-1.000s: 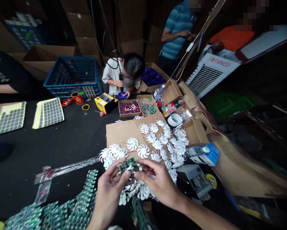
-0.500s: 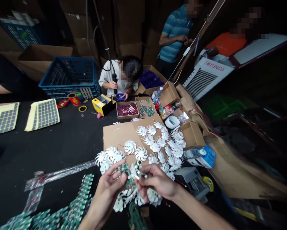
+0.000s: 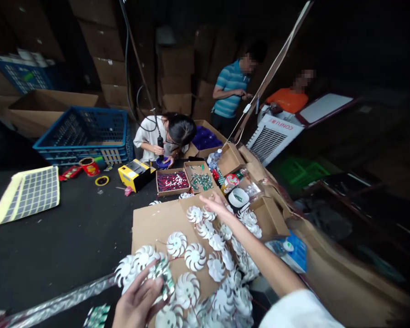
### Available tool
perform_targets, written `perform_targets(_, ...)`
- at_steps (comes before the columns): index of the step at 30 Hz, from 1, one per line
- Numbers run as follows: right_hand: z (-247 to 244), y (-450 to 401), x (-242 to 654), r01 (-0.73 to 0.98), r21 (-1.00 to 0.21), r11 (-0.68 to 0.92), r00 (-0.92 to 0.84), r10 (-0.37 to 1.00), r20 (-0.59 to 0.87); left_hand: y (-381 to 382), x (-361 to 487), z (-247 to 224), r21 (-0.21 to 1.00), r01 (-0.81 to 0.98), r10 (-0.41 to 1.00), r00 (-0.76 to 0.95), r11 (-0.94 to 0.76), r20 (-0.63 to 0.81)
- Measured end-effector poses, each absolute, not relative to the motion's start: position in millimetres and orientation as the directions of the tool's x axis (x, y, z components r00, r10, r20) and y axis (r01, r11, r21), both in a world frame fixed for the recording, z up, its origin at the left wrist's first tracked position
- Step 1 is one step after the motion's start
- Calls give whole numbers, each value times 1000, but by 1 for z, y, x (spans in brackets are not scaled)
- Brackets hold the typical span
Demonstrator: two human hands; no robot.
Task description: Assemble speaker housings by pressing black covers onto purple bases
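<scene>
Here, the left hand curls around a small green circuit board, its bumpy, component-studded face held just over a flat brown cardboard sheet. The sheet is crowded with white plastic fans, each a ribbed disc of curved blades trailing thin wires. The hands are well apart: the right arm stretches across the heap, and the right hand hangs open near the cardboard's far edge, beside the farthest fans.
</scene>
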State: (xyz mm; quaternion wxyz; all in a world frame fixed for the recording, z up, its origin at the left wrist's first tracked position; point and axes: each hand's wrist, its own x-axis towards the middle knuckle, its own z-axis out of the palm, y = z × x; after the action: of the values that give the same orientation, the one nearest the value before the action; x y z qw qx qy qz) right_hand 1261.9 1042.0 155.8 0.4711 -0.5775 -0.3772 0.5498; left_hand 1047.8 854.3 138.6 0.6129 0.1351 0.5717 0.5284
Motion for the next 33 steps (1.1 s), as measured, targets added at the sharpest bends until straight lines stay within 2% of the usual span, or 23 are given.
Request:
perform_targets(3, 140, 963, 1242, -41, -947, -317, -159, 938, -307, 861, 1054, 148, 843, -397, 850, -230, 363, -474)
perform_targets(6, 145, 892, 1232, -48, -957, -286, -398, 884, -244, 859, 1058, 155, 863, -365, 907, -101, 349, -409)
perform_targets(10, 159, 853, 1228, -138, -932, -336, -459, 855, -240, 843, 1058, 165, 868, -349, 934, 78, 352, -348)
perform_targets(15, 165, 847, 1229, -244, -862, -445, -514, 813, -274, 826, 1058, 171, 830, -409, 925, 190, 379, -328)
perform_targets(18, 162, 840, 1230, -296, -833, -467, -515, 813, -273, 821, 1063, 172, 795, -470, 923, 238, 383, -304)
perform_targets(22, 156, 836, 1234, -427, -777, -462, -516, 830, -210, 821, 1069, 170, 728, -557, 915, 196, 400, -353)
perform_targets(25, 152, 845, 1237, -430, -860, -276, -401, 911, -91, 835, 1075, 161, 776, -533, 938, 115, 336, -328)
perform_targets(27, 146, 857, 1235, -315, -945, -87, -250, 968, -6, 854, 1082, 150, 870, -432, 963, -10, 240, -270)
perform_targets(28, 141, 865, 1233, -263, -964, -51, -189, 982, 0, 866, 1087, 144, 917, -345, 970, -66, 200, -236)
perform_targets(31, 116, 899, 1224, -260, -954, -149, -70, 988, -135, 909, 1106, 128, 989, -92, 985, -120, 117, -128)
perform_targets(33, 99, 933, 1220, -295, -937, -188, 10, 980, -199, 934, 1118, 123, 998, 4, 990, -128, 63, -62)
